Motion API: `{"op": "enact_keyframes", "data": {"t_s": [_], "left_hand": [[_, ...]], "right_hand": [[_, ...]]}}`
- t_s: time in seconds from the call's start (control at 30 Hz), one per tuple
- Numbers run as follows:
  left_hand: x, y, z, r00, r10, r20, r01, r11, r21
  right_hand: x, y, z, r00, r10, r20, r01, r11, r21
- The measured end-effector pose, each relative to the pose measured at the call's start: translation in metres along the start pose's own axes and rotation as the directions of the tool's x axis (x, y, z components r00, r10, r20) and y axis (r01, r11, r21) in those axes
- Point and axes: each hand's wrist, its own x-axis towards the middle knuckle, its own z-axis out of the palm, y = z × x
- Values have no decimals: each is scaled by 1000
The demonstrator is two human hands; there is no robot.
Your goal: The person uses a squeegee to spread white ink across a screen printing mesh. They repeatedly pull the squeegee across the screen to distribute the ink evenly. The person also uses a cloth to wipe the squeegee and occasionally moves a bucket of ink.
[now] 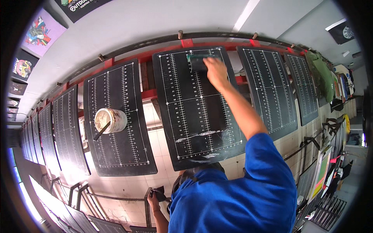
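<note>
My right hand, arm stretched forward, is closed on a flat dark green scraper. The scraper lies against the far end of a black board marked with white rulers and dots. White paste streaks cross the near part of that board, and more smears lie by its near edge. Low at my left side, beside a dark metal rail, my left hand is closed around a crumpled black cloth-like piece. Its exact kind is hard to make out.
A white paste-stained tub with a dark stick leaning in it stands on the board to the left. Similar boards line a red frame on both sides. Black metal rails run behind me; green cloth hangs far right.
</note>
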Motion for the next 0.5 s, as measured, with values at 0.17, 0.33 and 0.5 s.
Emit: {"op": "enact_keyframes", "data": {"t_s": [0.17, 0.33, 0.5], "left_hand": [[-22, -50, -40, 997, -41, -64, 49, 991, 127], [-38, -44, -45, 999, -12, -49, 27, 941, 338], [4, 4, -28, 996, -80, 35, 64, 944, 323]], "right_hand": [[59, 76, 21, 998, -22, 61, 22, 1000, 7], [26, 90, 4, 995, -30, 99, 28, 999, 20], [-77, 64, -64, 991, -9, 132, 7, 1000, 12]]}}
